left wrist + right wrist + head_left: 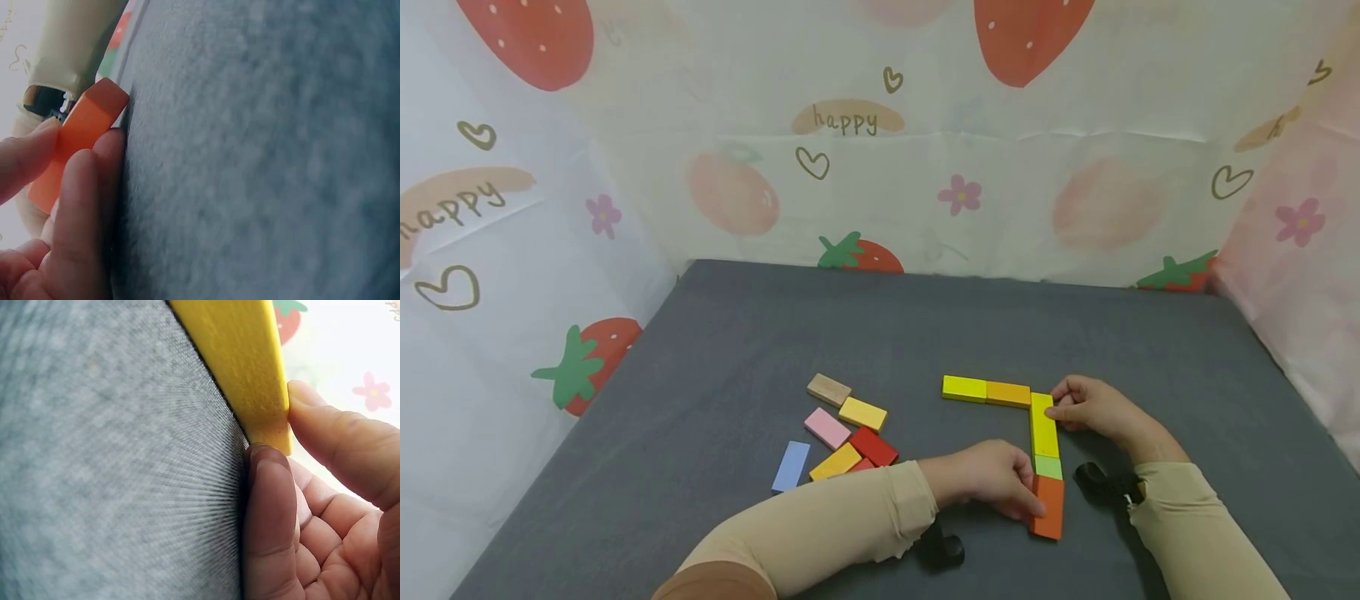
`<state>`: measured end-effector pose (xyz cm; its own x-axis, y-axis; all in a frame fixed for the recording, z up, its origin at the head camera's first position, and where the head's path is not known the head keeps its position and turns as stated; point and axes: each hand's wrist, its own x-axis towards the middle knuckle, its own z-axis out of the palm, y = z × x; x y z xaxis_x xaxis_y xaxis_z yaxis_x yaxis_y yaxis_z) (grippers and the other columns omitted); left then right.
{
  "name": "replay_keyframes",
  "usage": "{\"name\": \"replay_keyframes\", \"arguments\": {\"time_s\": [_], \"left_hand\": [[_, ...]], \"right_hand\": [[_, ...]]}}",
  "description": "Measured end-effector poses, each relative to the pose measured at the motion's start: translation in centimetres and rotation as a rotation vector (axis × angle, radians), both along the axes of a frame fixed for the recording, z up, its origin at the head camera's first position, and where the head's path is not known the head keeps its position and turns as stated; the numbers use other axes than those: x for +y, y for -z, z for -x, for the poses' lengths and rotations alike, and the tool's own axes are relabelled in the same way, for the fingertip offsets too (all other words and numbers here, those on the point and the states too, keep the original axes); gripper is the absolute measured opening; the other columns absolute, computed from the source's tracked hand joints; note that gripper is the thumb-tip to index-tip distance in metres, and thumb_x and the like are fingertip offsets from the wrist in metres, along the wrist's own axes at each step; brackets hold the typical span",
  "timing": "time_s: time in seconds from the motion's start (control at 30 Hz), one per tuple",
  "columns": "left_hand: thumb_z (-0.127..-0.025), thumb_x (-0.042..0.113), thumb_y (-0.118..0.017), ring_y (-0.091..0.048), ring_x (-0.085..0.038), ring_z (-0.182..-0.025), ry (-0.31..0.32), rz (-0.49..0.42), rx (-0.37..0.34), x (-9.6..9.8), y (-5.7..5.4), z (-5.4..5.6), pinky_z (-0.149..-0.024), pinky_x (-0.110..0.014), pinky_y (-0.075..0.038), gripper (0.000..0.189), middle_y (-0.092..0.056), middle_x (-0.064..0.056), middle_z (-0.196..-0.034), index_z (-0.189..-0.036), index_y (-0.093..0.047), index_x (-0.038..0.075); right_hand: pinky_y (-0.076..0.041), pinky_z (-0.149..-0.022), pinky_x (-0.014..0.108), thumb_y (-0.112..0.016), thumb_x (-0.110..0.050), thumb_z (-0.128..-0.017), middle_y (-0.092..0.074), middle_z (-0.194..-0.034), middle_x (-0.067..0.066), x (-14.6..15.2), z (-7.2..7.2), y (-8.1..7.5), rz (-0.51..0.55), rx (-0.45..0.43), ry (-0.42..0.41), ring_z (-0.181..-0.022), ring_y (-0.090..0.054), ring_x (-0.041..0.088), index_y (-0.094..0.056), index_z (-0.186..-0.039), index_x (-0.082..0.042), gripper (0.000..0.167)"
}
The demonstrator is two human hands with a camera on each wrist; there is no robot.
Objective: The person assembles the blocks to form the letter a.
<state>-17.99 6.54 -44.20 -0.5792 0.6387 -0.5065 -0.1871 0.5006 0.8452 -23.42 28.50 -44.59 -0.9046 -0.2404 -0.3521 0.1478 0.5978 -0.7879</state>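
In the head view my left hand (985, 477) pinches an orange wooden block (1051, 508) at the near end of a column of blocks. Its thumb lies on the top edge and the fingers press the left side, as the left wrist view also shows. My right hand (1101, 410) pinches the yellow block (1043, 429) at the column's far end, thumb on top and index finger low on the side. A short light green block (1048, 467) sits between those two. From the far end, a yellow-orange block (1009, 393) and another yellow block (964, 388) run left in a row.
Loose blocks lie left of centre on the grey cloth: tan (830, 389), pale yellow (862, 413), pink (827, 428), red (876, 446), amber (837, 461) and blue (791, 467). My left sleeve (820, 525) partly covers this group. Printed fabric walls (1015, 200) surround the table.
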Motion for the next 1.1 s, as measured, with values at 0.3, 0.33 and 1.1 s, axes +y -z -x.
{"name": "replay_keyframes", "arguments": {"time_s": [0.3, 0.33, 1.1], "left_hand": [[-0.087, 0.012, -0.072, -0.062, -0.008, -0.052, 0.025, 0.018, -0.075, 0.4, 0.2, -0.2, -0.048, -0.02, -0.051, 0.018, -0.069, -0.006, -0.065, -0.073, -0.062, 0.008], [-0.087, 0.012, -0.072, -0.062, -0.008, -0.052, 0.024, 0.025, -0.081, 0.5, 0.2, -0.2, -0.048, -0.02, -0.05, 0.018, -0.068, -0.006, -0.065, -0.073, -0.062, 0.007], [-0.081, 0.011, -0.079, -0.061, -0.01, -0.051, 0.144, 0.159, 0.061, 1.1, -0.2, -0.9, -0.052, -0.022, -0.05, 0.026, -0.066, -0.003, -0.062, -0.074, -0.054, 0.009]], "right_hand": [[-0.052, -0.072, 0.025, -0.068, -0.02, -0.092, -0.059, -0.077, -0.004, 0.1, 0.0, 0.0, 0.011, 0.002, -0.004, -0.075, -0.057, 0.011, -0.053, -0.107, 0.002, 0.031], [-0.052, -0.072, 0.025, -0.068, -0.02, -0.092, -0.059, -0.077, -0.004, 0.1, 0.0, 0.1, 0.011, 0.002, -0.001, -0.075, -0.057, 0.011, -0.053, -0.107, 0.002, 0.03], [-0.052, -0.072, 0.026, -0.067, -0.02, -0.092, -0.059, -0.079, -0.002, 0.1, 0.0, 0.0, 0.004, 0.01, -0.013, -0.077, -0.057, 0.012, -0.052, -0.109, 0.002, 0.031]]}}
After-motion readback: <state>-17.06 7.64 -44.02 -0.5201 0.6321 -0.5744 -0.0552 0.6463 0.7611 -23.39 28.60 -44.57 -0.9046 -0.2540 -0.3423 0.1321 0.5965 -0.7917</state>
